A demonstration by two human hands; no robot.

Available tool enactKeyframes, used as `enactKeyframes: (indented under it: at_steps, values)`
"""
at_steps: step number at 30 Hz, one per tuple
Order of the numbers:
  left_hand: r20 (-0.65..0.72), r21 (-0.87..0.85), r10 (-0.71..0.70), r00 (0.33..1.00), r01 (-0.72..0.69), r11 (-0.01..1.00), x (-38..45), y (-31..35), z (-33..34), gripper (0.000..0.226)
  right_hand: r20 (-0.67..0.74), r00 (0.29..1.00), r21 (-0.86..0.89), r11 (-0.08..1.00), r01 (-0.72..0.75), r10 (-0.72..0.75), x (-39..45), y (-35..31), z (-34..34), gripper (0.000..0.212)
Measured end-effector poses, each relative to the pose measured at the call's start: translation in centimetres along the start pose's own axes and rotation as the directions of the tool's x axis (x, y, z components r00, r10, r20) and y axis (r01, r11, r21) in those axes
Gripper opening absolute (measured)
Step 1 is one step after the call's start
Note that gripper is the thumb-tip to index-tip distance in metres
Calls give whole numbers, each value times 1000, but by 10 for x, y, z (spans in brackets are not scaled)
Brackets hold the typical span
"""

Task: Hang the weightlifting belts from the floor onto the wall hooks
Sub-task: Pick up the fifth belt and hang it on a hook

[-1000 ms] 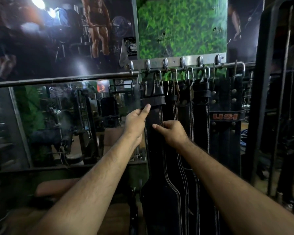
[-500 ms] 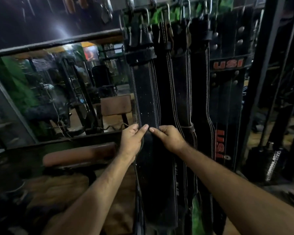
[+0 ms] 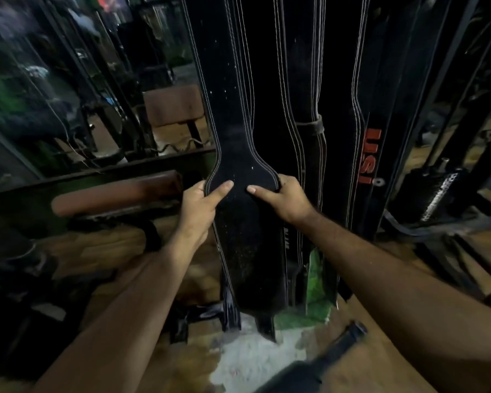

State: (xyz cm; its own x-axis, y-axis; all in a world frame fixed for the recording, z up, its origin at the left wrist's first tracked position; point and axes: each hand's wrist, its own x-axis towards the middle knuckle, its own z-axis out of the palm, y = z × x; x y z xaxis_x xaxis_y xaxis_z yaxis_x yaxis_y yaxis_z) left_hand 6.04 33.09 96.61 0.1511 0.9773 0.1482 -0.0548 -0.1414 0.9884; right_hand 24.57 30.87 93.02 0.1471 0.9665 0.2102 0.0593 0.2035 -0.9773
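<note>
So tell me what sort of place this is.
Most likely a gym. Black stitched lifting belts hang in a row, one printed USI, and a padded bench sits at left. Both hands, left and right, grip the nearest belt's edges.

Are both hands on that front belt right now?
Touching. In the head view the left hand and right hand grip opposite edges of the front belt, thumbs pressed on its face.
</note>
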Motion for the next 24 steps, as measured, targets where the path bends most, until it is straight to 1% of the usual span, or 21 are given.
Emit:
enactKeyframes:
  at_steps: [3, 5, 8, 11, 14, 17, 19, 21, 23, 24]
  values:
    - [-10, -68, -30, 999, 30, 997, -6, -22, 1, 13, 4, 997, 25, 997, -79, 79, -23, 36, 4, 35]
    - [-22, -88, -40, 999, 38, 995, -7, -35, 1, 13, -4, 995, 9, 995, -96, 96, -36, 57, 7, 38]
    - [-30, -49, -95, 995, 93, 994, -15, -70, -2, 13, -43, 995, 54, 995, -82, 84, -41, 74, 13, 31]
    - [-48, -3, -140, 989, 140, 990, -30, -110, -2, 16, -75, 995, 45, 997, -57, 61, -41, 94, 16, 25]
    - [-52, 33, -172, 984, 174, 984, -32, -146, -7, 18, -107, 991, 37, 996, -83, 86, -47, 128, 21, 29]
    - [-29, 53, -217, 976, 219, 974, -40, -180, -13, 20, -116, 980, 41, 987, -156, 160, -63, 169, 25, 30]
    - [-47, 63, -250, 967, 253, 966, -48, -204, -17, 24, -107, 973, 50, 978, -201, 206, -72, 193, 31, 31]
    - [-69, 81, -253, 965, 258, 963, -53, -227, -21, 31, -104, 969, 41, 975, -219, 222, -78, 215, 35, 36]
    - [-107, 113, -258, 960, 269, 956, -58, -248, -23, 44, -102, 965, 34, 971, -238, 240, -82, 232, 36, 45]
    - [-120, 116, -272, 955, 286, 951, -59, -259, -23, 43, -103, 964, 39, 969, -243, 246, -84, 242, 36, 45]
